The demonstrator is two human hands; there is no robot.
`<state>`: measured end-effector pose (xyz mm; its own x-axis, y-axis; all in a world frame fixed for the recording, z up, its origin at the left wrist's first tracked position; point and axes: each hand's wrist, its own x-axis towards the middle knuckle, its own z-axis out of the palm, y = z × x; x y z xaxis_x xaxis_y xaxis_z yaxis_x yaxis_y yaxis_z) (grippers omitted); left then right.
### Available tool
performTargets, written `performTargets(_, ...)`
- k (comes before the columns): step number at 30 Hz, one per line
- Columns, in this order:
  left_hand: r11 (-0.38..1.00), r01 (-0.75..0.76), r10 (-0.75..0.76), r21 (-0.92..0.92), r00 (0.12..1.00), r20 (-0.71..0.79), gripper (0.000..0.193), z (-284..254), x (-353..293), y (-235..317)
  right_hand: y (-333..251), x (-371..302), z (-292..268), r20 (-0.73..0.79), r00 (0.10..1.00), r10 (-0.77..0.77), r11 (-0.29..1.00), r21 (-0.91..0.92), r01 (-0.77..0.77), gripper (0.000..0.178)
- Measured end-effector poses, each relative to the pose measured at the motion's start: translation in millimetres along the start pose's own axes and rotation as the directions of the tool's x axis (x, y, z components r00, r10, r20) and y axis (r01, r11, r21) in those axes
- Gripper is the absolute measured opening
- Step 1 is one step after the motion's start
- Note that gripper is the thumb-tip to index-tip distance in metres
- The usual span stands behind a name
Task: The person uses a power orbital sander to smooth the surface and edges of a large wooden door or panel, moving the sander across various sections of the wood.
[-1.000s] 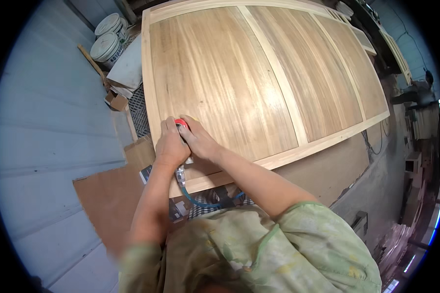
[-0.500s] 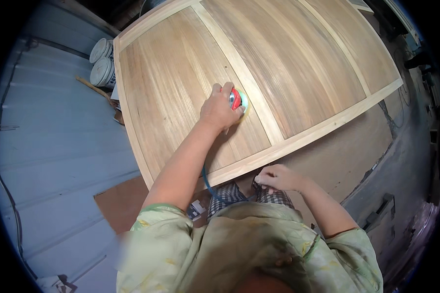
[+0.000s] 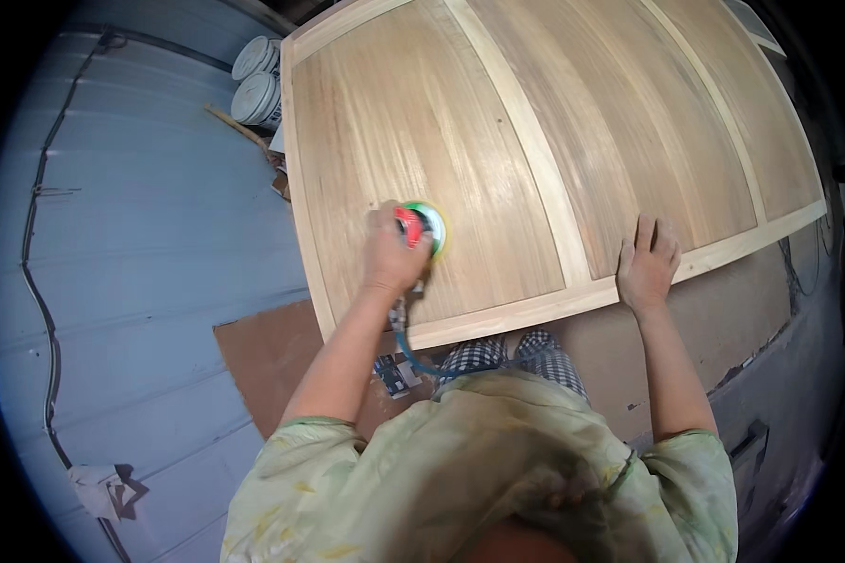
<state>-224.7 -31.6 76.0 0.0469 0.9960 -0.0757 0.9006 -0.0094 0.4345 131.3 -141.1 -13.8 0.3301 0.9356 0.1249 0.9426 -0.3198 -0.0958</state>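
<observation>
My left hand is wrapped round a small red and black orbital sander with a green and yellow disc at its base. The sander rests on the leftmost panel of a large pale wooden door-like frame. From its rear a blue hose runs down past the frame's near edge towards my body. My right hand lies on the near rail, fingers stretched forward onto the middle panel, holding nothing. Fingers of the left hand are slightly blurred and partly behind the tool.
White lidded buckets stand beyond the frame's left side, near a wooden stick. A bluish corrugated metal wall lies to the left, with a cable along it. Brown board covers some floor beneath. A crumpled pale cloth is at lower left.
My left hand has drawn the sander left and nearer to me, away from the upright strip. My right hand has gone from in front of my body onto the near rail, its fingers opening out.
</observation>
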Motion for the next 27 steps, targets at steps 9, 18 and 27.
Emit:
performTargets(9,0.998,0.065,-0.065,0.005,0.998,-0.003,0.067,-11,-44,-36,16,3,1,0.038,0.997,-0.063,0.997,-0.05,0.065,0.055)
performTargets(18,0.995,-0.099,0.099,-0.001,0.986,0.131,0.065,-4,-60,-31,-42,36,18,-0.028,0.998,-0.063,0.998,-0.025,0.062,0.055)
performTargets(27,0.991,0.134,-0.134,0.005,0.991,0.017,0.06,-40,99,-47,-56,42,11,-0.071,0.995,-0.064,0.998,0.021,0.066,0.055)
